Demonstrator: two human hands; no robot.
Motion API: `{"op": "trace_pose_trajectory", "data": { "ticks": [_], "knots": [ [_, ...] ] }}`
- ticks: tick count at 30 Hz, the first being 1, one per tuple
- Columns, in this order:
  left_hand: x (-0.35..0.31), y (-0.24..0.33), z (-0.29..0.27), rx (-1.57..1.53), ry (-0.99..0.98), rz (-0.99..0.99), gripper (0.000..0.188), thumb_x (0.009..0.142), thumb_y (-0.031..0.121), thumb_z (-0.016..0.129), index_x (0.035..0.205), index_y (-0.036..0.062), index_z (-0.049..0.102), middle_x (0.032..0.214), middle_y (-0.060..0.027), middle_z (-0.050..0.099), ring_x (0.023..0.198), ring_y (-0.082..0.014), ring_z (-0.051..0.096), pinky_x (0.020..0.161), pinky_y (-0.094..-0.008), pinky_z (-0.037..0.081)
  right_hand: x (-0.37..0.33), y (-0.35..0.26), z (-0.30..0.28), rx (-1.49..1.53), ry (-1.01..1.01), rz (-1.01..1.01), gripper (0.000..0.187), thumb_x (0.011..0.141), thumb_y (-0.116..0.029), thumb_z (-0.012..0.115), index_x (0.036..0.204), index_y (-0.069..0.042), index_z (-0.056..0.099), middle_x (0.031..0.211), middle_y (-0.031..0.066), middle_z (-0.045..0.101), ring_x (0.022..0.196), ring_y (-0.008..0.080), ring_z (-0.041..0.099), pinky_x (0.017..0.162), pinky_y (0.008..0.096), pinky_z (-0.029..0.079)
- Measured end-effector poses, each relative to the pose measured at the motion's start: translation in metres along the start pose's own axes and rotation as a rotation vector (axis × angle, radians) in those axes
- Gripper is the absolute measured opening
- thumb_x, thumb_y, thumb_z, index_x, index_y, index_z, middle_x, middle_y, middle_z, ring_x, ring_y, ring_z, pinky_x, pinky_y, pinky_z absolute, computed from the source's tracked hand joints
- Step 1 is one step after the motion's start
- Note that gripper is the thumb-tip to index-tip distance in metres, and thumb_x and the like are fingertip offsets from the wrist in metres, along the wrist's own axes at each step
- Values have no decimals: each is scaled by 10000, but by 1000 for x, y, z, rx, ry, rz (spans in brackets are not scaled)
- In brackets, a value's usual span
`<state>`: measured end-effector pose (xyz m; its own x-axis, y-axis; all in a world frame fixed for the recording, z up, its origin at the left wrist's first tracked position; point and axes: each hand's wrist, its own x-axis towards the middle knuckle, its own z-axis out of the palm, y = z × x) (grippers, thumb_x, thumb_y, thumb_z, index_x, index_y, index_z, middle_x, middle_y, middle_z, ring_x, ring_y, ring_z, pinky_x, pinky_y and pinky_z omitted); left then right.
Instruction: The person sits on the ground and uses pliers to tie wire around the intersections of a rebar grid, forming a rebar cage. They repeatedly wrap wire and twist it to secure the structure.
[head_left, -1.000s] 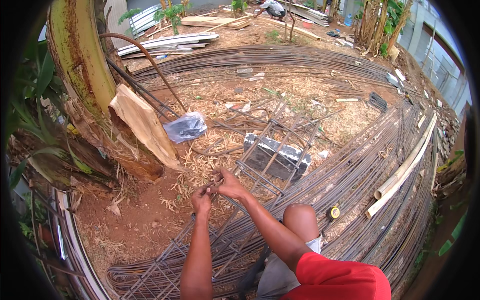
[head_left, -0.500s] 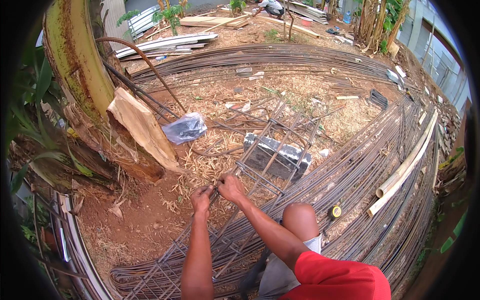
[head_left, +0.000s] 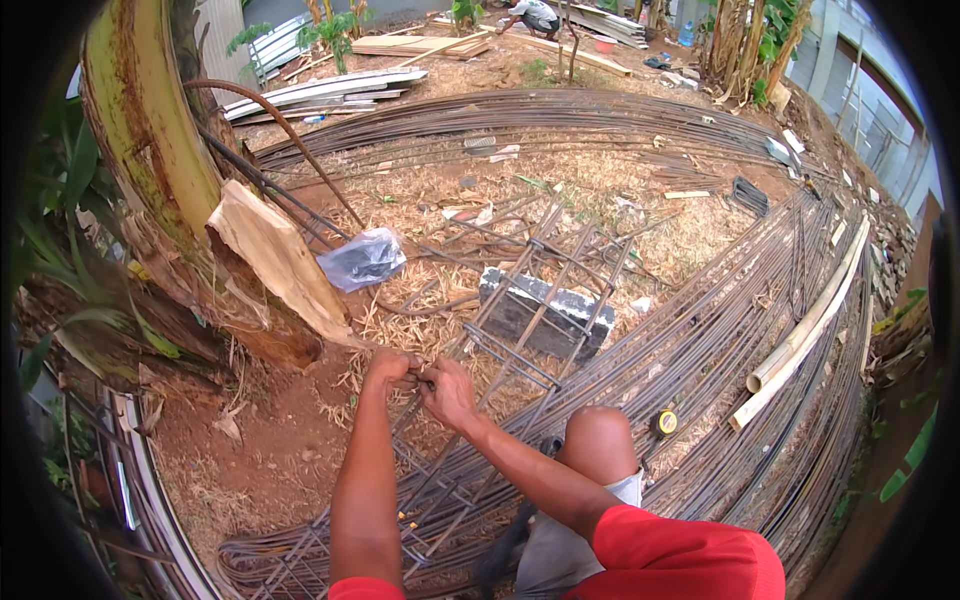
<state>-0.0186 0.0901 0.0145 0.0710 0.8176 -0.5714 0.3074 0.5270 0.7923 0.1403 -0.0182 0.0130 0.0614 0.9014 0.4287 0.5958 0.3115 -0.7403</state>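
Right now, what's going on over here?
A person in red is working bare-handed at the left side of a rebar cage. The left grip and right grip are close together there; what's between them is too hidden to tell. The cage lies across a dark block. A tape measure sits among loose bars to the right.

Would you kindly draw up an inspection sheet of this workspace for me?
Surface: reddish soil, partly strewn with dry plant litter.
Job's things: rebar cage passing over a black-and-white block; loose rebar lies alongside.
Clutter: translucent plastic bag, yellow-and-black tape measure, bamboo poles.
Hands: left hand and right hand meet beside the cage; what they hold is too small to tell.
Cables: nothing seen.
Surroundings: thick banana trunk at left; wooden boards and a crouching person in the background.
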Motion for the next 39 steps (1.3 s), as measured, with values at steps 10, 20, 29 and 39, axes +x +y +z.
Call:
{"op": "trace_pose_trajectory", "data": {
  "ticks": [10, 20, 29, 39],
  "knots": [
    [-2, -35, 13, 97, 138, 189, 420, 995, 351, 763, 1192, -17, 815, 999, -110, 810, 896, -206, 745, 774, -374, 578, 21, 32, 4, 198, -280, 264, 172, 850, -127, 770, 1006, -63, 807, 991, 139, 775, 952, 308, 750, 864, 434, 579],
    [-70, -20, 26, -295, 94, 197, 797, 1070, 629, 556, 1592, 28, 528, 1323, -167, 701, 1098, -252, 712, 962, -403, 553, 29, 23, 8, 178, -297, 409, 390, 873, -198, 801, 1252, -122, 755, 1012, 103, 819, 951, 275, 783, 859, 419, 597],
    [-46, -84, 37, -230, 224, 315, 455, 1010, 209, 687, 1396, -9, 583, 1264, -193, 701, 1030, -240, 719, 875, -387, 607, 21, 11, 21, 61, -173, 381, 236, 872, -219, 775, 1074, -99, 802, 957, 117, 823, 873, 315, 789, 816, 451, 603],
    [-59, -62, 33, -5, 171, 184, 559, 886, 520, 850, 1052, -12, 812, 940, -122, 797, 763, -206, 726, 713, -345, 568, -2, -41, -70, -103, -898, 166, 285, 842, -238, 787, 1057, -55, 753, 996, 191, 774, 963, 389, 756, 863, 497, 584]
  ]
}}
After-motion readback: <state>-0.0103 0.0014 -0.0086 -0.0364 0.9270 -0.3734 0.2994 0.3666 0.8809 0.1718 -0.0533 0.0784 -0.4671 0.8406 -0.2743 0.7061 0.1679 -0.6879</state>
